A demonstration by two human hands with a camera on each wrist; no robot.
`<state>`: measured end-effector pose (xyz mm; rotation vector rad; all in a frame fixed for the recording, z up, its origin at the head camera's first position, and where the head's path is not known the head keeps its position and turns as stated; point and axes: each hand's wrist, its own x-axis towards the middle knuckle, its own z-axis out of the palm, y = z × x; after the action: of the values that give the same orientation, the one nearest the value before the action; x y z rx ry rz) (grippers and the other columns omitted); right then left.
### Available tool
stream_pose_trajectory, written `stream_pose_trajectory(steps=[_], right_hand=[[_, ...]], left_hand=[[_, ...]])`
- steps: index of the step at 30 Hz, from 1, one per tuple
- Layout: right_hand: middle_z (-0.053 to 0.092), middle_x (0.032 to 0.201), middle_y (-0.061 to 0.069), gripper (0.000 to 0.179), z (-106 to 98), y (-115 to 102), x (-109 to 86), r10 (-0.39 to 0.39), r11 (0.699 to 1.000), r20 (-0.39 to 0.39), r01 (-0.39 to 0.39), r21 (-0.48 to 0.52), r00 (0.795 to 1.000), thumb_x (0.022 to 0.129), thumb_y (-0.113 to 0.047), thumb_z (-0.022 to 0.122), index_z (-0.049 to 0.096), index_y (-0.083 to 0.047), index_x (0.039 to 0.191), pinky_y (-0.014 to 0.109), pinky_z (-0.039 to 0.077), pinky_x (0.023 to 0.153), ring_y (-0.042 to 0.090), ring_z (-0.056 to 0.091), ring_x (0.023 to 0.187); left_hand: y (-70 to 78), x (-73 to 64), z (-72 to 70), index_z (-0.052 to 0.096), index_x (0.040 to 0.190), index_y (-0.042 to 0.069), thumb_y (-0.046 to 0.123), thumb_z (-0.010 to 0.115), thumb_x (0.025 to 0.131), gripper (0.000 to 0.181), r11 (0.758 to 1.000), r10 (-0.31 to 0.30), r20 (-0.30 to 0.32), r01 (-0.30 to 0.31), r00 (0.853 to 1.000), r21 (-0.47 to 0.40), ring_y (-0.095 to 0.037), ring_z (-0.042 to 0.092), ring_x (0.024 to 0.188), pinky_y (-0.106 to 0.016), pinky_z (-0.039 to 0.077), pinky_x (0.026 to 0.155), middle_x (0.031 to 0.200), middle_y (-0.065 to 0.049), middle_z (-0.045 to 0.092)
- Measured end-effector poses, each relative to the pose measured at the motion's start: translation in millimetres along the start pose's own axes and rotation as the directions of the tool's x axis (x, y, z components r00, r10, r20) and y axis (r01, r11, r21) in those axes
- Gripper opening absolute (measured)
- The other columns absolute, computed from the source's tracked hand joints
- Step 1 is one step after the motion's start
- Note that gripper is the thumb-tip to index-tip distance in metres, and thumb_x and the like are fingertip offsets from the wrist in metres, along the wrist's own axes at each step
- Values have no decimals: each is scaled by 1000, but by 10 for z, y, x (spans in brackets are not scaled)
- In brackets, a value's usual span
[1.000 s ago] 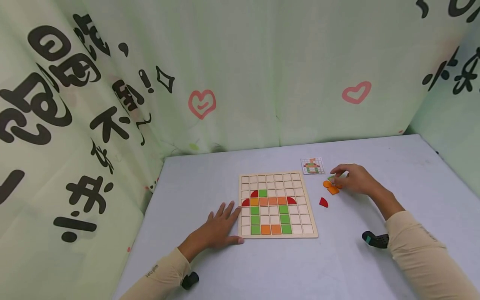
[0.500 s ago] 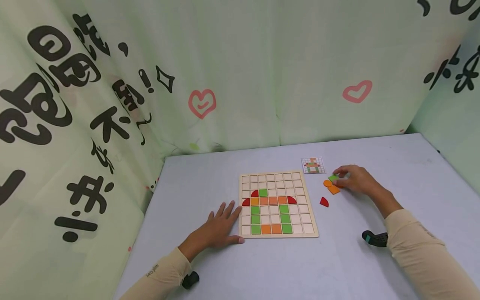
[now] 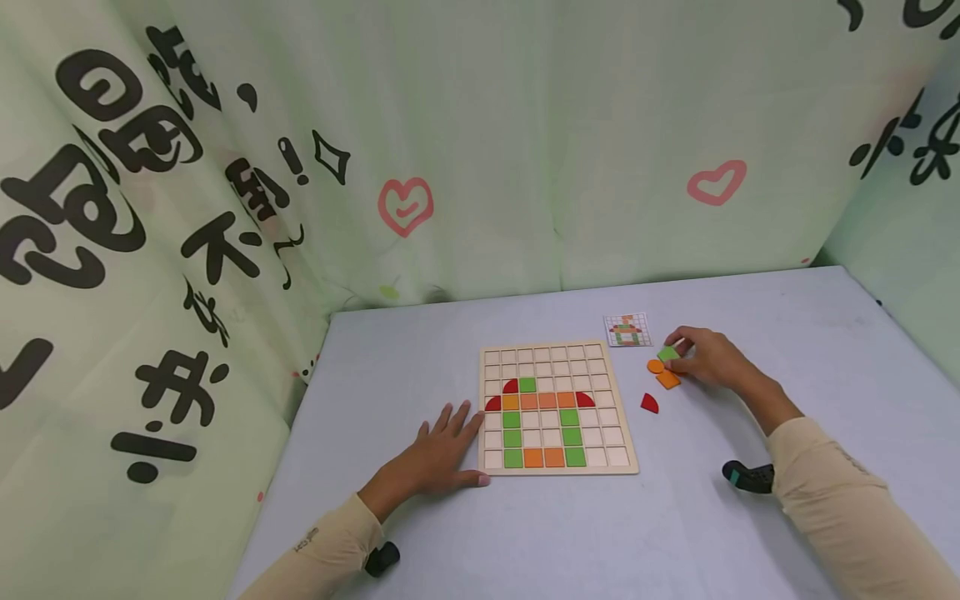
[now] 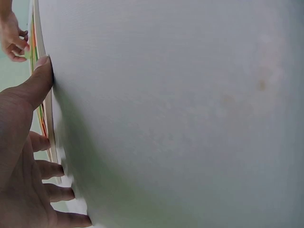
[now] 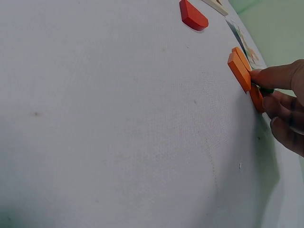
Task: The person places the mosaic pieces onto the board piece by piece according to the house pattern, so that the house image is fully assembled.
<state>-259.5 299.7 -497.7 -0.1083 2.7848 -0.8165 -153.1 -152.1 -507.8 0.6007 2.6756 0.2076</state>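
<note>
My right hand [image 3: 708,357] pinches a green square tile [image 3: 668,354] between thumb and fingers at the small pile right of the board. In the right wrist view an orange square tile [image 5: 239,71] lies right by the thumb, with more orange pieces behind it. A round orange piece [image 3: 656,367] sits beside the green tile. My left hand [image 3: 437,457] rests with spread fingers along the left edge of the wooden grid board [image 3: 596,437]. Green, orange and red tiles fill some of its cells; a lone green tile [image 3: 527,385] sits in an upper row.
A small pattern card [image 3: 627,330] lies behind the board's right corner. One red quarter-circle piece [image 3: 649,403] lies between board and pile. The white-covered table [image 3: 555,533] ends at a curtain [image 3: 480,150] with printed letters and hearts.
My right thumb and fingers have closed about the green tile, which shows more fully now than a second ago. My left hand and the board tiles stay as they were.
</note>
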Motion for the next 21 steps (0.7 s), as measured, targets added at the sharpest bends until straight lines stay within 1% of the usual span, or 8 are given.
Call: stream_pose_trajectory(steps=[5,8,13,16,21], right_hand=[[62,104,24,34,-9,-30,-31,-33,999,-26,34,15,999,93,-15,71,58,1,121,33,51,73,32,56,90],[63,103,22,34,-16,-72,-52,-54,998,-26,55,39,998,94,-14,69,59,0,123,28,50,69,28,58,86],[63,103,21,33,-28,-163,-66,-93,992,-31,95,78,995,95,-10,67,59,1,124,26,51,63,22,59,77],[63,102,20,33,-27,-205,-62,-110,990,-33,112,89,993,94,-10,68,59,1,124,25,52,62,21,59,77],[63,104,18,37,-5,-259,-63,-130,984,-15,131,124,991,95,-13,69,60,0,128,25,53,62,21,59,79]], left_hand=[[-9,7,11,17,162,21,69,63,86,102,1000,1,1,-1,1000,12,-39,11,156,-67,24,116,170,-10,13],[-14,9,16,17,162,20,69,63,86,102,1000,2,1,-2,1000,9,-40,11,155,-68,24,116,170,-10,13],[-9,9,2,18,162,20,68,64,85,101,1000,-2,-5,2,1000,7,-40,10,155,-68,23,116,170,-10,14],[-1,12,-4,19,162,20,68,64,85,101,1000,-6,-9,6,1000,5,-39,10,155,-69,23,116,169,-10,14],[-3,11,7,19,162,21,68,64,85,101,1000,-9,-5,9,1000,4,-39,10,156,-68,22,116,170,-10,13]])
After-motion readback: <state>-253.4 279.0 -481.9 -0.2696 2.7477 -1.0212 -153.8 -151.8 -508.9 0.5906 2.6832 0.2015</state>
